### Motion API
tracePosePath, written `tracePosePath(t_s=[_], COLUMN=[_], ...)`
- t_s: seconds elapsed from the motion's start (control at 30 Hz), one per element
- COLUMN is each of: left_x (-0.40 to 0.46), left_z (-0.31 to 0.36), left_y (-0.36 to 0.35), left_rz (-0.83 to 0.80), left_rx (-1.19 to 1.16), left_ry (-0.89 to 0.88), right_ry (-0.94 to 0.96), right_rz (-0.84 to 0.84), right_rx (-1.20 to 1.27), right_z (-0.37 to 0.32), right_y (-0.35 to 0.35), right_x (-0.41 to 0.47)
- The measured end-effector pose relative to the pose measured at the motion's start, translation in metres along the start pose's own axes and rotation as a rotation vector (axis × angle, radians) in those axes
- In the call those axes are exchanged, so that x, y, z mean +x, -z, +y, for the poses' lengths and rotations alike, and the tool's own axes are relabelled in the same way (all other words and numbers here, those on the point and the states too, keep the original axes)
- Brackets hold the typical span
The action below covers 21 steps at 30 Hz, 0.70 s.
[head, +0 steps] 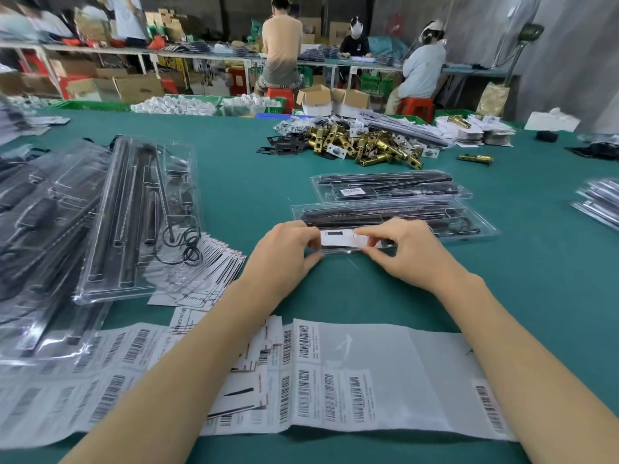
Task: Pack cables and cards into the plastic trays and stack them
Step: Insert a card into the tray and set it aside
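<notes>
A clear plastic tray [469, 226] packed with black parts lies in front of me on the green table. Over its near left edge, a small white card [338, 237] is held from both sides: my left hand [284, 252] pinches its left end and my right hand [402, 249] pinches its right end. A second packed tray [385, 187] with a barcode label lies just behind. To the left sits a large clear tray [140, 216] with long black bars and a coiled black cable [187, 242], on top of a heap of similar trays [40, 229].
Barcode label sheets [335, 376] stretch along the near edge, and fanned printed cards [207, 276] lie beside the left trays. A pile of brass latch parts [368, 145] sits further back. More trays [599, 202] lie at the right edge. People work at benches behind.
</notes>
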<state>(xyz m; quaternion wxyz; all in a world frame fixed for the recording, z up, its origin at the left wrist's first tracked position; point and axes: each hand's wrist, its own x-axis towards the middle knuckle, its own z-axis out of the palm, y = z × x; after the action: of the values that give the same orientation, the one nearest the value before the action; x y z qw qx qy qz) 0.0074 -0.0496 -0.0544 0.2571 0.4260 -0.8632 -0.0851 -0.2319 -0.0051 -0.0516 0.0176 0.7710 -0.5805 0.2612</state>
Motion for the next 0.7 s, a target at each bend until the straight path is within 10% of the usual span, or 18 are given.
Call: tracePosePath(t_s=[0.7], left_x=[0.0], left_z=[-0.011], left_y=[0.002], left_rz=[-0.073], left_rx=[0.071], left_ry=[0.083], right_ry=[-0.074], right_rz=[0.05], right_rx=[-0.047], right_z=[0.015], right_y=[-0.003], right_x=[-0.015])
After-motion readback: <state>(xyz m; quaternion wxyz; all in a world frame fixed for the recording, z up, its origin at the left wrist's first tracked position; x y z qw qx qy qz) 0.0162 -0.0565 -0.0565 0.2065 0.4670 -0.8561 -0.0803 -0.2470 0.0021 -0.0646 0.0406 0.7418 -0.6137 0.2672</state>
